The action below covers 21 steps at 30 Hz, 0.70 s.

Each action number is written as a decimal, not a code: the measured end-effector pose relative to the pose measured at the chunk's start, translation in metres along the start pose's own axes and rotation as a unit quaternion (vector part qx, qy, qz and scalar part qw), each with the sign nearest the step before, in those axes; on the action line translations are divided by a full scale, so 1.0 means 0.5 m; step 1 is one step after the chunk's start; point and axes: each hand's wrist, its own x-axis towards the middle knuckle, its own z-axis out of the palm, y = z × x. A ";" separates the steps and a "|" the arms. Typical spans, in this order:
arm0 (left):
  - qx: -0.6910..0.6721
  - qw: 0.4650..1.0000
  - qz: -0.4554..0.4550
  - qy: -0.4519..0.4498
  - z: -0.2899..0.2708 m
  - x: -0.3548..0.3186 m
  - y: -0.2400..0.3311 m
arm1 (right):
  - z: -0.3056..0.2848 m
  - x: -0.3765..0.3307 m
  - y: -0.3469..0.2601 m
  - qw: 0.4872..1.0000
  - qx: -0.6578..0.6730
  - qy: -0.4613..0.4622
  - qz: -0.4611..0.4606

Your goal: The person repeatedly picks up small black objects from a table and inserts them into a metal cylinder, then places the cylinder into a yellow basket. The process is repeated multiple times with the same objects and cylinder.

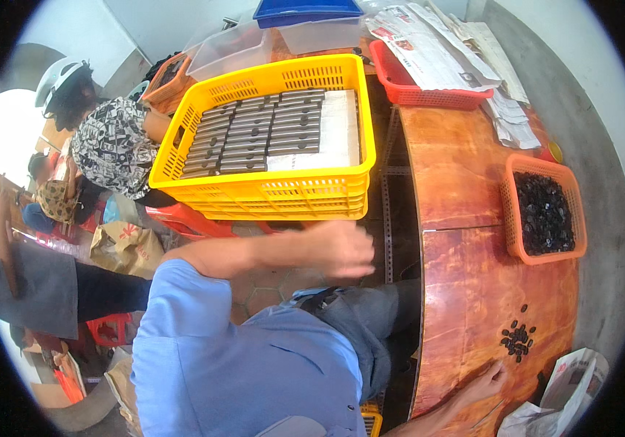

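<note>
My left hand (345, 247) reaches out from a blue sleeve and hovers just below the front wall of a yellow crate (269, 191). The hand is blurred with its fingers curled, and I cannot tell if it holds anything. The crate carries rows of grey metal bars (254, 131) and a white sheet (338, 127). My right hand (483, 384) lies on the curved wooden table (458, 175) at the lower right, a little short of a small pile of black parts (517, 341). Its fingertips are partly hidden.
An orange basket (510, 218) full of black parts stands on the table's right side. A red basket (429, 95) with newspapers and a blue bin (305, 10) sit at the back. Another person in a patterned shirt (112, 142) sits at the left. A paper bag (574, 379) lies at the lower right.
</note>
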 end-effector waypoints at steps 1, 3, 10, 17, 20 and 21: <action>-0.035 0.998 -0.023 -0.046 0.058 -0.036 0.016 | 0.003 -0.002 -0.010 1.000 0.010 -0.001 -0.002; -0.118 0.976 -0.096 -0.155 0.153 -0.118 0.025 | 0.005 -0.011 -0.036 1.000 0.024 0.006 -0.004; -0.418 0.752 -0.323 -0.394 0.306 -0.367 0.031 | -0.012 -0.009 -0.056 0.999 -0.018 -0.022 0.035; -0.470 0.721 -0.387 -0.331 0.322 -0.423 0.015 | 0.020 -0.017 -0.067 0.999 0.025 0.004 0.026; -0.439 0.696 -0.354 -0.444 0.266 -0.319 0.002 | 0.043 -0.015 -0.066 0.999 0.018 0.032 0.033; -0.418 0.687 -0.372 -0.464 0.251 -0.290 -0.001 | 0.054 -0.016 -0.040 0.999 -0.014 0.043 -0.004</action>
